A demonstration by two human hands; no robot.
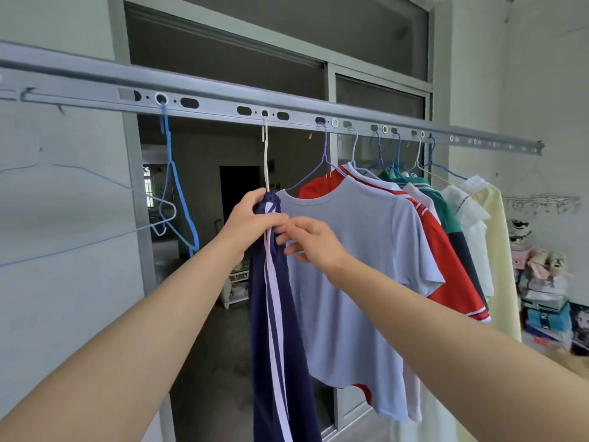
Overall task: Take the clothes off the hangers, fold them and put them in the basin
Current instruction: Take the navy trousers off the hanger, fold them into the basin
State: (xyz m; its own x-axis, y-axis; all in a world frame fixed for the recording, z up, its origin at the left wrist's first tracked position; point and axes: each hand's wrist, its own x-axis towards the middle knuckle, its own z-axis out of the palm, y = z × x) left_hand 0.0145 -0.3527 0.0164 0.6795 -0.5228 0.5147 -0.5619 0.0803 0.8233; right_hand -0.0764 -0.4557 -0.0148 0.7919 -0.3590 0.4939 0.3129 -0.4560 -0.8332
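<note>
Navy trousers with white side stripes (280, 330) hang from a white hanger (265, 154) on the grey drying rail (223, 103). My left hand (251, 218) grips the waistband at the top of the trousers. My right hand (307, 239) touches the same garment just below, fingers pinching at the cloth. To the right hang a light blue T-shirt (360, 266), a red shirt (446, 260), a green and navy top (446, 212), a white blouse (471, 231) and a pale yellow garment (500, 250). No basin is in view.
Empty hangers hang at the left: a blue one (181, 199) and pale ones (95, 186). Behind the rail is a sliding door frame (137, 202) with a dark room beyond. Stacked boxes and clutter (548, 298) stand at the right wall.
</note>
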